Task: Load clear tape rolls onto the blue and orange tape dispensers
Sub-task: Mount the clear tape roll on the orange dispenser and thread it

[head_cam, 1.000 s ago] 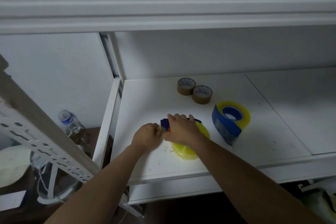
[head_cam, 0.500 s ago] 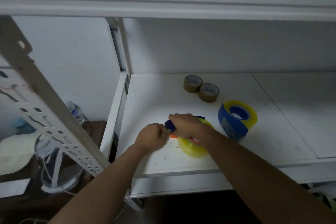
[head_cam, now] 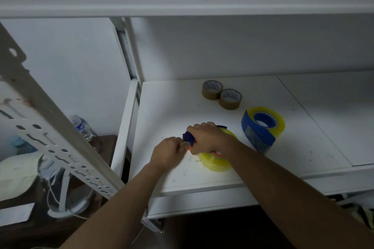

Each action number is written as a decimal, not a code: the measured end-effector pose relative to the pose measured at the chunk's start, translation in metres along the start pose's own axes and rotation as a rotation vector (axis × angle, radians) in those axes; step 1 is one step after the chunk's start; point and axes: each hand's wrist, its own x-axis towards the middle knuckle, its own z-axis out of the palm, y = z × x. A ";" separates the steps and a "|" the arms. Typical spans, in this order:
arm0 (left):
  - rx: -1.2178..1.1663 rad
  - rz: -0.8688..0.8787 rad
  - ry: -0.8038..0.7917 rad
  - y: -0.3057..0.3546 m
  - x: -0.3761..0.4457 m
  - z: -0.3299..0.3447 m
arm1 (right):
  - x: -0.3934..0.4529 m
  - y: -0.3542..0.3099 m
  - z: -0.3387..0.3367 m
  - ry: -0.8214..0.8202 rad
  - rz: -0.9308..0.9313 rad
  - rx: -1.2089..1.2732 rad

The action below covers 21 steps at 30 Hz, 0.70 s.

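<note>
A yellowish clear tape roll [head_cam: 215, 160] lies on the white shelf [head_cam: 172, 119], mounted in a blue and orange dispenser [head_cam: 188, 138]. My right hand [head_cam: 206, 137] presses down on top of this dispenser and grips it. My left hand [head_cam: 166, 152] pinches the tape end at the dispenser's left tip. To the right lies a second blue dispenser [head_cam: 258, 133] with a clear tape roll [head_cam: 280, 122] around its hub, untouched.
Two brown tape rolls [head_cam: 221, 94] sit side by side at the back of the shelf. A perforated metal upright [head_cam: 50, 131] slants across the left. A water bottle [head_cam: 81, 126] and cables lie lower left. The upper shelf overhangs.
The view has shifted slightly. Both hands stay on the near dispenser, and my left hand still pinches at its left tip. The other dispenser and brown rolls have not moved.
</note>
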 end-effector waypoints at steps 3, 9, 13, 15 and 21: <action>-0.001 0.050 -0.022 -0.005 0.002 -0.001 | -0.002 0.003 0.004 0.009 0.030 -0.045; 0.127 0.032 0.016 -0.008 0.002 -0.003 | 0.001 0.002 0.000 0.002 0.016 0.023; 0.202 0.011 0.019 -0.005 0.000 -0.005 | 0.000 0.000 -0.006 -0.012 -0.003 0.027; 0.204 0.005 0.024 -0.003 0.000 -0.004 | 0.001 0.002 -0.005 -0.027 0.005 0.006; 0.166 0.018 -0.012 -0.006 0.002 -0.008 | -0.008 0.013 0.001 -0.145 0.046 -0.071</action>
